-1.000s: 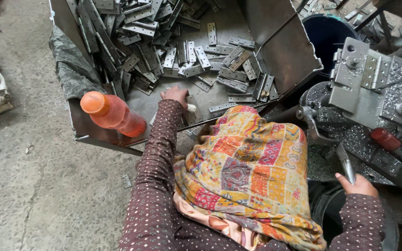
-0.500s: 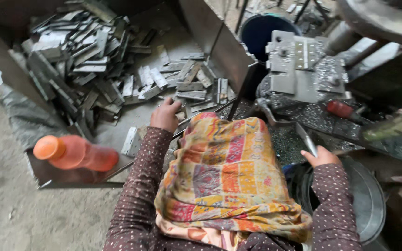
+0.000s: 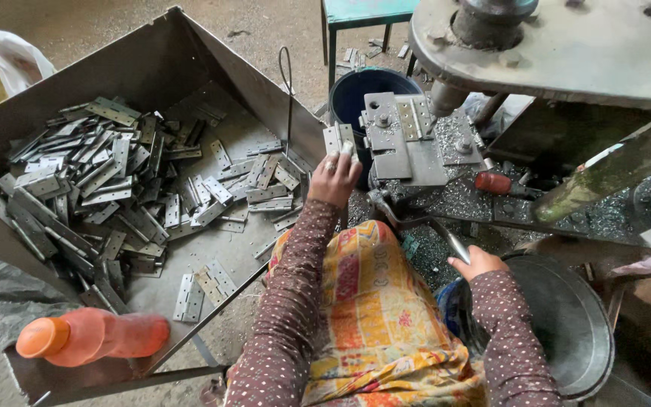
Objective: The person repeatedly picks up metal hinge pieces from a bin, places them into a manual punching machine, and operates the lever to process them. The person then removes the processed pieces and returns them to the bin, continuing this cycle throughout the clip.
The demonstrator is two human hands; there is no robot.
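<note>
Holding a hinge plate (image 3: 339, 138) pinched in the fingers, the left hand (image 3: 333, 178) lifts it beside the press fixture (image 3: 403, 137); the right hand (image 3: 476, 262) seems closed around the lever handle (image 3: 457, 246), ready to work it

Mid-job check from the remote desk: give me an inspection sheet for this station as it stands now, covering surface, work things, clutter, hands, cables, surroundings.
Surface: press bed strewn with metal swarf; a fixture plate sits on it.
Job's things: a hinge held up beside the fixture; a large pile of hinges in the metal bin.
Clutter: orange bottle lying on the bin's near edge; red-handled tool on the bed; dark round pan at lower right.
Hands: left hand grips the hinge; right hand is closed on the metal lever.
Cables: nothing seen.
Surroundings: blue bucket, teal stool, white bag, concrete floor.
</note>
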